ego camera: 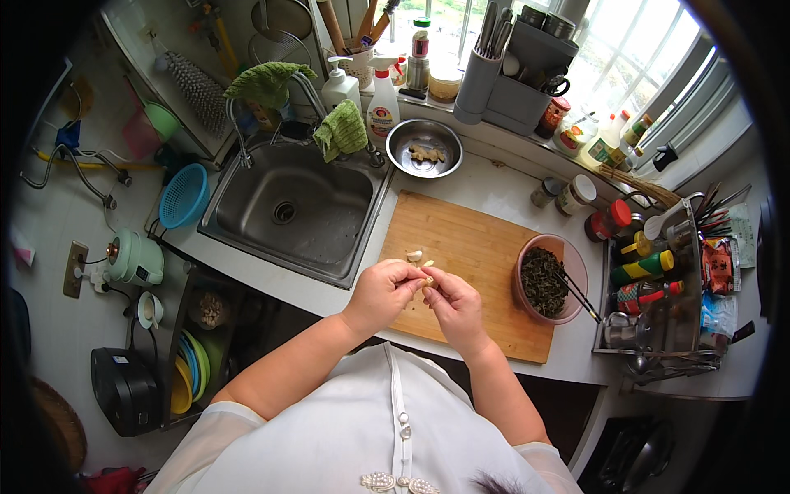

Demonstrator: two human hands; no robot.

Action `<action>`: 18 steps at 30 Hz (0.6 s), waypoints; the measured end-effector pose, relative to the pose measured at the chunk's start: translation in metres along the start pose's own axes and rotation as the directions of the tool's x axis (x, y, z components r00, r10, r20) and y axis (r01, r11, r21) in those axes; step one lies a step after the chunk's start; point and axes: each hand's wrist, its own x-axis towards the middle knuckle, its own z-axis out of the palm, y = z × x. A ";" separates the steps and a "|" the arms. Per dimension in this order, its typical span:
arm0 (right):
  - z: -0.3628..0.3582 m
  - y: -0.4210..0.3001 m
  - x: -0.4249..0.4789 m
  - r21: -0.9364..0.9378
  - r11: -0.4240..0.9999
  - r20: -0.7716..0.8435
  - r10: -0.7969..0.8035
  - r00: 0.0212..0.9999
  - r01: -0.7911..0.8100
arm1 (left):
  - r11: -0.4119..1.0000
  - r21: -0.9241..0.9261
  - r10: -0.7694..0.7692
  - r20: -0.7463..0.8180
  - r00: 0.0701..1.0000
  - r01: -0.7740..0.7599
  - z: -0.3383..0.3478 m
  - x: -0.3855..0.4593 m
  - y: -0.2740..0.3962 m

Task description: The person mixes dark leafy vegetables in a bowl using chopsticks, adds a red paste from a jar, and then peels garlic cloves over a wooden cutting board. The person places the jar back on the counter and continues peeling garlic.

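Between the fingertips of my left hand (386,293) and my right hand (455,305) is a small garlic clove (429,281), pinched from both sides. Both hands are over the near left part of a wooden cutting board (475,241). Just beyond my fingers, an unpeeled clove (414,255) and a pale peeled clove (428,263) lie on the board. Bits of skin show below the fingers, partly hidden by the hands. A pink bowl (519,296) of dark shredded greens (543,281) rests on the board's right side, with black chopsticks (580,297) leaning in it.
Left of the board is a steel sink (247,204) with green cloths (341,131) on its faucet. A steel bowl (455,167) with ginger pieces (426,154) stands behind the board. Jars (575,194) and a rack of bottles (645,272) line the right side.
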 end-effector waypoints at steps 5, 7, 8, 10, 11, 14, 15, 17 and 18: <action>-0.001 -0.006 0.002 -0.156 0.979 0.011 -0.133 0.991 0.133 | 1.000 -0.008 -0.025 0.038 0.999 0.025 -0.002 0.000 0.000; -0.001 -0.007 0.003 -0.193 0.966 0.010 -0.173 0.985 0.171 | 1.000 -0.016 -0.012 0.043 0.999 0.012 -0.001 0.000 -0.002; -0.001 -0.006 0.003 -0.204 0.961 0.008 -0.190 0.982 0.188 | 1.000 0.001 -0.007 0.039 0.999 0.007 -0.001 0.000 -0.002; 0.000 -0.007 0.004 -0.234 0.950 0.017 -0.208 0.978 0.206 | 0.999 0.038 0.003 0.030 1.000 -0.004 0.000 0.000 -0.003; 0.000 -0.008 0.004 -0.254 0.945 0.026 -0.207 0.978 0.207 | 0.999 0.029 -0.014 0.016 1.000 0.013 0.001 0.000 -0.002; 0.002 -0.009 0.002 -0.116 0.991 0.012 -0.067 0.998 0.068 | 0.996 -0.018 -0.087 0.004 0.996 0.087 0.001 0.000 0.002; 0.003 -0.009 0.001 -0.034 0.999 0.009 0.004 1.000 -0.004 | 0.991 -0.047 -0.126 0.019 0.992 0.126 -0.001 0.001 0.007; 0.002 -0.006 0.000 0.120 0.991 0.042 0.060 0.997 -0.065 | 0.966 -0.136 -0.215 0.063 0.975 0.222 -0.003 0.003 0.010; 0.002 -0.006 0.000 0.197 0.976 0.064 0.086 0.994 -0.097 | 0.941 -0.194 -0.265 0.091 0.960 0.278 -0.004 0.003 0.010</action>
